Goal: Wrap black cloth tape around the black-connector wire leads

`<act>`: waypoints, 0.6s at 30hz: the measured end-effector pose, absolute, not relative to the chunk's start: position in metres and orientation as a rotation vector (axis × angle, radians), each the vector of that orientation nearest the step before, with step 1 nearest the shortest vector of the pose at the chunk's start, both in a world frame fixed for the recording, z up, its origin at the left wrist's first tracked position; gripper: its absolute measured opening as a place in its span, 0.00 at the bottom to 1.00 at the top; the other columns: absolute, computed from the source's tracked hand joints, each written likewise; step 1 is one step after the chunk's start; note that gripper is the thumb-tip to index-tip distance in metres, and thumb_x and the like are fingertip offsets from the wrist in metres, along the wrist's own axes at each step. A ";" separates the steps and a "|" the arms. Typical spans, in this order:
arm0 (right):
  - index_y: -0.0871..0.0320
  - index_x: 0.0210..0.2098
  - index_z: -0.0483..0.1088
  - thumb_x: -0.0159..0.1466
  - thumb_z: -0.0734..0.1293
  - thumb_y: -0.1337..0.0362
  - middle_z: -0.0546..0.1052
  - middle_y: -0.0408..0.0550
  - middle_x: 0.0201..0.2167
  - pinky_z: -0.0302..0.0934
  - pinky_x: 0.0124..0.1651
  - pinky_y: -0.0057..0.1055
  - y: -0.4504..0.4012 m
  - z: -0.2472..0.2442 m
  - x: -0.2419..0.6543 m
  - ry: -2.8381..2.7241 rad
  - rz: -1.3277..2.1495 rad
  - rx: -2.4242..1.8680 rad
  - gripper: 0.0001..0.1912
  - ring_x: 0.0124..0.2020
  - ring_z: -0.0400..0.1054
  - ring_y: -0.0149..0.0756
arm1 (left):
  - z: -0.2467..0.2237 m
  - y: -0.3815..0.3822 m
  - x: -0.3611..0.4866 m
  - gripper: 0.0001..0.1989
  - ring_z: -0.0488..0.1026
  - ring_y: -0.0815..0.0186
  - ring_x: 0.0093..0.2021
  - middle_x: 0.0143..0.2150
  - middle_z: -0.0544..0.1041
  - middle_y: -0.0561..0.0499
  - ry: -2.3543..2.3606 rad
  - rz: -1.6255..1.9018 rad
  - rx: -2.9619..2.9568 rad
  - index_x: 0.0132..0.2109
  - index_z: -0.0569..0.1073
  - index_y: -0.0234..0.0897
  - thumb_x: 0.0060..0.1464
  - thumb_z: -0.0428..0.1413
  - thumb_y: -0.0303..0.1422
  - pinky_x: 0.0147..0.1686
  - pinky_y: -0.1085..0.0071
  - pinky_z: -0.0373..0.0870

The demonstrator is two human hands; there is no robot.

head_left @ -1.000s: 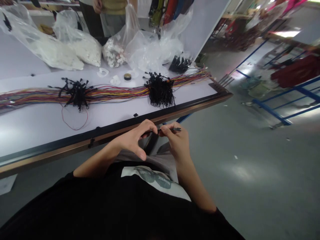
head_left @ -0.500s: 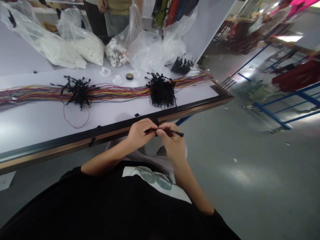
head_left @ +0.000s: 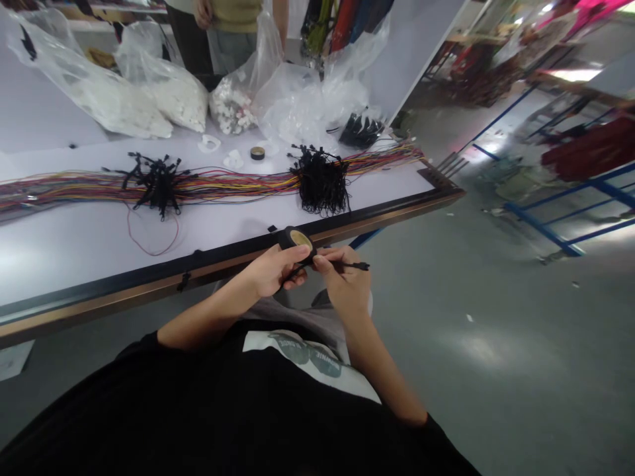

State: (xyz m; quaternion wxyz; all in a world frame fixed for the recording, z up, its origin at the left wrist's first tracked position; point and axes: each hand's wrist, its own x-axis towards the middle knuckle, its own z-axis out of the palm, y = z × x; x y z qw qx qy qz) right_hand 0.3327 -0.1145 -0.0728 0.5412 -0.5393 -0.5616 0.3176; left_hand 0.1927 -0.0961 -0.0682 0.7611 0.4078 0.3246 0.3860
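the black tape roll point(head_left: 292, 237) is in the left hand point(head_left: 272, 271), in front of the table's near edge as seen from above; whether it touches that edge cannot be told. this hand's grip is closed on the roll, the thumb laid over its near right side, so the ring stands tilted with its pale core showing toward the right. the right hand point(head_left: 350, 281) has its grip closed as well, thumb and fingers pinching a thin black lead point(head_left: 358, 266).

the lead's long axis runs roughly left to right across both hands. its tip sticks out to the right past the right hand, while its other part passes left and slightly nearer, below the roll, toward the left hand's fingers; whether those fingers pinch it too is hidden. the roll therefore lies just to the left and far side of the right hand's fingertips, the two grips almost touching.

beyond them on the table point(head_left: 233, 228), the right-hand black connector bunch point(head_left: 322, 182) lies nearer to the hands than the left-hand one point(head_left: 157, 185).
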 end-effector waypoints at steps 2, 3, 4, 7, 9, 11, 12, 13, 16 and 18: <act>0.55 0.21 0.66 0.54 0.69 0.57 0.75 0.41 0.22 0.63 0.30 0.33 -0.112 -0.078 0.333 -1.202 0.847 -1.269 0.11 0.24 0.69 0.33 | -0.071 -0.098 0.190 0.20 0.63 0.74 0.21 0.26 0.69 0.53 0.691 0.867 0.896 0.33 0.67 0.36 0.44 0.59 0.48 0.17 0.77 0.55; 0.55 0.21 0.66 0.54 0.69 0.55 0.74 0.41 0.20 0.63 0.29 0.33 -0.111 -0.079 0.334 -1.141 0.891 -1.262 0.12 0.22 0.68 0.32 | -0.072 -0.099 0.188 0.19 0.65 0.72 0.23 0.27 0.69 0.52 0.692 0.893 0.944 0.34 0.68 0.36 0.44 0.59 0.47 0.20 0.76 0.59; 0.55 0.21 0.66 0.54 0.69 0.55 0.73 0.40 0.17 0.63 0.28 0.32 -0.109 -0.080 0.336 -1.096 0.918 -1.264 0.13 0.20 0.66 0.32 | -0.072 -0.100 0.184 0.19 0.67 0.70 0.27 0.29 0.70 0.51 0.688 0.907 1.028 0.35 0.68 0.36 0.43 0.61 0.46 0.24 0.74 0.63; 0.55 0.20 0.66 0.53 0.70 0.56 0.72 0.39 0.16 0.62 0.29 0.32 -0.107 -0.078 0.341 -1.152 0.895 -1.327 0.13 0.20 0.66 0.31 | -0.068 -0.097 0.172 0.28 0.69 0.65 0.37 0.37 0.70 0.50 0.624 0.854 1.416 0.39 0.70 0.38 0.30 0.69 0.42 0.35 0.69 0.67; 0.55 0.18 0.66 0.52 0.71 0.59 0.73 0.40 0.18 0.62 0.32 0.33 -0.107 -0.072 0.345 -1.282 0.820 -1.349 0.12 0.23 0.67 0.32 | -0.066 -0.091 0.168 0.29 0.67 0.65 0.38 0.39 0.69 0.51 0.579 0.764 1.627 0.40 0.70 0.38 0.28 0.69 0.43 0.36 0.69 0.66; 0.55 0.18 0.66 0.52 0.70 0.60 0.75 0.40 0.21 0.62 0.34 0.33 -0.109 -0.067 0.347 -1.380 0.749 -1.322 0.11 0.27 0.69 0.33 | -0.067 -0.087 0.170 0.20 0.65 0.68 0.34 0.35 0.68 0.52 0.644 0.771 1.690 0.36 0.69 0.37 0.38 0.64 0.44 0.33 0.71 0.64; 0.55 0.18 0.67 0.52 0.70 0.61 0.75 0.40 0.22 0.61 0.35 0.33 -0.109 -0.065 0.348 -1.411 0.720 -1.300 0.11 0.28 0.69 0.34 | -0.069 -0.085 0.173 0.16 0.64 0.70 0.32 0.33 0.67 0.54 0.713 0.816 1.678 0.34 0.68 0.36 0.43 0.61 0.42 0.31 0.73 0.63; 0.55 0.19 0.67 0.53 0.70 0.61 0.75 0.40 0.23 0.61 0.35 0.34 -0.110 -0.064 0.348 -1.438 0.695 -1.280 0.10 0.28 0.69 0.34 | -0.071 -0.084 0.177 0.12 0.63 0.71 0.30 0.31 0.66 0.55 0.789 0.875 1.650 0.32 0.67 0.36 0.46 0.59 0.39 0.30 0.74 0.62; 0.54 0.19 0.68 0.53 0.70 0.61 0.74 0.40 0.23 0.61 0.36 0.34 -0.112 -0.064 0.347 -1.493 0.644 -1.252 0.10 0.29 0.68 0.34 | -0.075 -0.085 0.189 0.07 0.63 0.73 0.28 0.27 0.65 0.57 0.906 0.988 1.584 0.30 0.65 0.37 0.45 0.58 0.30 0.30 0.75 0.61; 0.54 0.19 0.68 0.54 0.69 0.60 0.74 0.40 0.24 0.61 0.36 0.34 -0.112 -0.068 0.346 -1.459 0.633 -1.253 0.10 0.29 0.68 0.34 | -0.075 -0.088 0.193 0.05 0.65 0.72 0.28 0.26 0.67 0.57 0.925 1.036 1.580 0.28 0.66 0.36 0.46 0.56 0.29 0.30 0.75 0.63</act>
